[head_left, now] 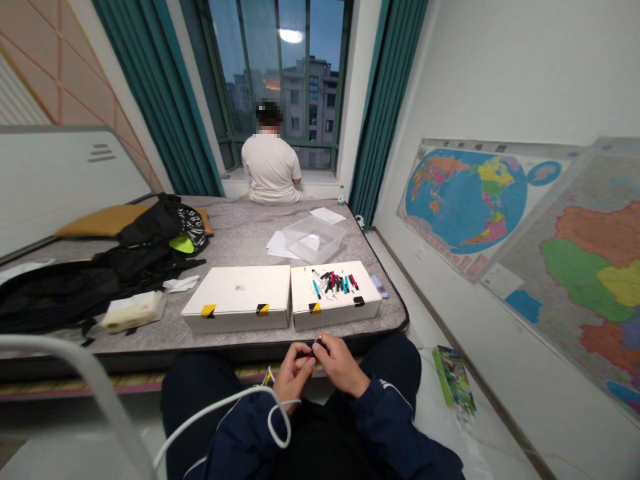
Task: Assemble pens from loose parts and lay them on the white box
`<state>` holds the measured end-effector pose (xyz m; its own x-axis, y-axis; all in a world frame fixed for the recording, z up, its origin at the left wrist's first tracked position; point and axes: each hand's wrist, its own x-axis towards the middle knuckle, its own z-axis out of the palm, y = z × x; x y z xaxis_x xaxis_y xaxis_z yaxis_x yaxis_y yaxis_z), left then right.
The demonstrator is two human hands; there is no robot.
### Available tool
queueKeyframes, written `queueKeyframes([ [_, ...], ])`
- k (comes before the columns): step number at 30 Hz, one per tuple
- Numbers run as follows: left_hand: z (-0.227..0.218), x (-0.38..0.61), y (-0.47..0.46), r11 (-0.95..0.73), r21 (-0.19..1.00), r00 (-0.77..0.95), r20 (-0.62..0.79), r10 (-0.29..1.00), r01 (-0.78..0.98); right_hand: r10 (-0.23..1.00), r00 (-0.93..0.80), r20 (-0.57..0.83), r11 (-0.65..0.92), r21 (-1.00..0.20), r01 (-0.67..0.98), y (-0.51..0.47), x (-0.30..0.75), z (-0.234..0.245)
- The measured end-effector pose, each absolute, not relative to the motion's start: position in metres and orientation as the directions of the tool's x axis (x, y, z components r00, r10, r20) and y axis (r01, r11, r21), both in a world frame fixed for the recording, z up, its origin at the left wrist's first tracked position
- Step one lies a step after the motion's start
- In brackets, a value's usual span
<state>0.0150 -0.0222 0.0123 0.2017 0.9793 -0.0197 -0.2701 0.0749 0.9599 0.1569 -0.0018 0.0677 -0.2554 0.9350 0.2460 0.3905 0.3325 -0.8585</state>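
Head camera, A: Where are the hands?
B: Both are low in the middle, over the lap of the seated person. The left hand (pixel 293 375) and the right hand (pixel 341 365) meet at the fingertips, just in front of the edge of the mattress (pixel 240 233).
A: Holding what?
B: A thin, dark pen piece (pixel 316 342), too small to tell more. The left thumb and forefinger pinch its lower end, with the other fingers curled in. The right fingertips pinch the upper end, and the rest of that hand is loosely folded.
A: Where is it against the rest?
B: In the air between the two hands, just below the right-hand white box (pixel 340 313) and apart from it.
A: What lies on that box?
B: A loose heap of pens (pixel 336 283), black, red and blue-green, on its lid. A second white box (pixel 237 290) stands just beside it on the left. Whether the two touch, I cannot tell.
A: Further back?
B: A clear plastic tub (pixel 314 239) sits on sheets of paper (pixel 276 245). Another person (pixel 271 167) sits at the window, back turned. On the left of the mattress lie black bags (pixel 100 280) and a tissue pack (pixel 133 311).
A: Anything near the arms?
B: A white cable (pixel 273 417) loops across the left sleeve. A green booklet (pixel 454 377) lies on the floor to the right, below the wall maps (pixel 465 200).
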Motion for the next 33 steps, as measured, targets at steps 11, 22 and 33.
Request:
queueKeyframes([
  [11,0.017,0.016,-0.023,0.049,0.974,0.23,0.004,0.973,-0.223,0.955,-0.174,0.241,0.289,-0.888,0.358,-0.005,0.152,0.06],
  [22,0.012,0.017,-0.021,0.056,0.938,0.198,0.014,0.98,-0.343,0.916,-0.222,0.334,0.393,-0.857,0.332,-0.005,0.155,0.067],
  [33,0.008,0.015,-0.021,0.159,0.947,0.241,-0.092,0.966,-0.279,0.903,-0.246,0.353,0.419,-0.851,0.316,-0.004,0.161,0.072],
])
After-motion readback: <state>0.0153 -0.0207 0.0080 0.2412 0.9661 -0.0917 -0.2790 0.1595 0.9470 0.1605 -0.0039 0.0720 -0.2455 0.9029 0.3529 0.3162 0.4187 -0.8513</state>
